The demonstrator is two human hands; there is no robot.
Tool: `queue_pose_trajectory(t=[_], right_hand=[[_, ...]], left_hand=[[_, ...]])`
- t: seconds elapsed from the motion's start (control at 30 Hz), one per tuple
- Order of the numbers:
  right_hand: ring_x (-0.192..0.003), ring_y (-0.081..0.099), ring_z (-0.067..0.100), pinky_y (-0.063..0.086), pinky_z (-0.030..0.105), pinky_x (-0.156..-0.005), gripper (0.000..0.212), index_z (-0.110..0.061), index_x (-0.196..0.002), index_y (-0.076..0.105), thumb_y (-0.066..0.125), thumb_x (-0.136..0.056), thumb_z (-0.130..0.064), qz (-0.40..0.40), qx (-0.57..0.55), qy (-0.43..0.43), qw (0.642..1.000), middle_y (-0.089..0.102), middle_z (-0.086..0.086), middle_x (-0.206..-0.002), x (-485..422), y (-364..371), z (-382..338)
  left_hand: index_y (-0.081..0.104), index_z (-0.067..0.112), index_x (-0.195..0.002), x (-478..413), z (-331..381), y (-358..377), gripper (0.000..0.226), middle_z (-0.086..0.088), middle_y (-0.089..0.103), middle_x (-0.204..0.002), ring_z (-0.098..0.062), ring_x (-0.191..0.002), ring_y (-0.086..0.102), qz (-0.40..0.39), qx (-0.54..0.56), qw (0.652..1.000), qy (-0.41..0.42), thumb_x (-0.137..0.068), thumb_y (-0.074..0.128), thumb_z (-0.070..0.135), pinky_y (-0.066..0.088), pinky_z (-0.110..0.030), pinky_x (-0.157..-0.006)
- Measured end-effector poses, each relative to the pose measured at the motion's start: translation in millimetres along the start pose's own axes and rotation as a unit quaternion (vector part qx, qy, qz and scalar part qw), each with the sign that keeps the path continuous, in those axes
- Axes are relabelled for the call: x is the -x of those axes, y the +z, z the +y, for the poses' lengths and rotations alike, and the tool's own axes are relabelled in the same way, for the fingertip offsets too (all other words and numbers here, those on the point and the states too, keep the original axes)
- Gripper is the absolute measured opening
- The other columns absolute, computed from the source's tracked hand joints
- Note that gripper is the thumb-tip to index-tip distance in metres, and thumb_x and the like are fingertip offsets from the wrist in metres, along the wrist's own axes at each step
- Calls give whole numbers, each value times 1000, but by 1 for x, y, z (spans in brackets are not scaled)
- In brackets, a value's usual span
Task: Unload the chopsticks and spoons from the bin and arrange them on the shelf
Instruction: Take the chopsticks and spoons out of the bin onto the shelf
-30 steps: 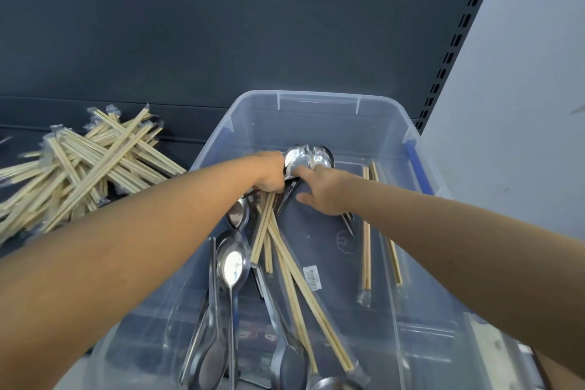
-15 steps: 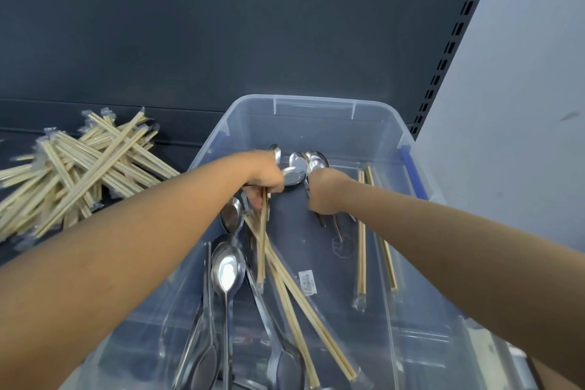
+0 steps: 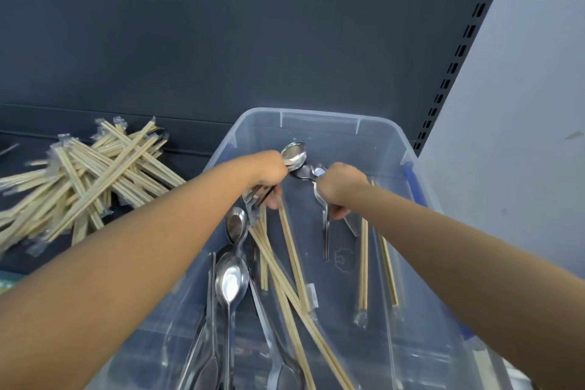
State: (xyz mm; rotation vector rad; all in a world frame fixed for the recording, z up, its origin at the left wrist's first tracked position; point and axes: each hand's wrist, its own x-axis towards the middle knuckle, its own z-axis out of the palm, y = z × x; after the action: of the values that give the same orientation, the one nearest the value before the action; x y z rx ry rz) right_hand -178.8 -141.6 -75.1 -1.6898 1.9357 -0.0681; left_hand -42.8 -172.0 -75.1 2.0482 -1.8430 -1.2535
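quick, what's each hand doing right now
left hand: closed, gripping a bunch of spoons
right hand: closed, gripping other spoons by the handles

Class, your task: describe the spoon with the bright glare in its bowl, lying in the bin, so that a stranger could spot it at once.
Find the clear plastic bin, then look along its left wall. Among the cutlery there, the long-handled steel spoon lies bowl-up, left of the wrapped wooden chopsticks; it alone there shows a white patch of glare in its bowl.
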Motion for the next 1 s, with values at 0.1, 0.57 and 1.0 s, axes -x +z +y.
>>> queue_pose_trajectory(t=[0.1, 0.57, 1.0], right_hand=[[-89, 66, 30, 43, 30, -64, 11, -3, -93, 59, 49, -89, 1, 49, 38, -26, 998, 63, 14, -87, 5, -2, -2], [-60, 62, 26, 60, 33, -54, 11, 1, -92, 53, 45, -91, 9, -14, -519, -206, 829, 63, 23, -87, 91, 7, -199], [-69, 65, 30, 57, 34, -46, 16, 9, -110, 49, 46, -96, 3, -168, -494, -127, 844, 60, 21, -86, 104, 198, -461]], left_hand=[[46, -10, -103, 10, 7, -8, 19, -16, 59, -73, -29, -51, 65, 5, 160, 986, 43, -99, 30, 1, 58, -37, -56], [56, -8, -96, 141, -103, -146, 16, -17, 67, -78, -22, -58, 69, 101, 464, 860, 190, -99, 45, 3, 60, -29, -59], [41, 8, -96, 194, -432, -295, 8, -14, 62, -76, -16, -40, 60, 209, 335, 917, 63, -102, 37, 7, 51, -23, -42]])
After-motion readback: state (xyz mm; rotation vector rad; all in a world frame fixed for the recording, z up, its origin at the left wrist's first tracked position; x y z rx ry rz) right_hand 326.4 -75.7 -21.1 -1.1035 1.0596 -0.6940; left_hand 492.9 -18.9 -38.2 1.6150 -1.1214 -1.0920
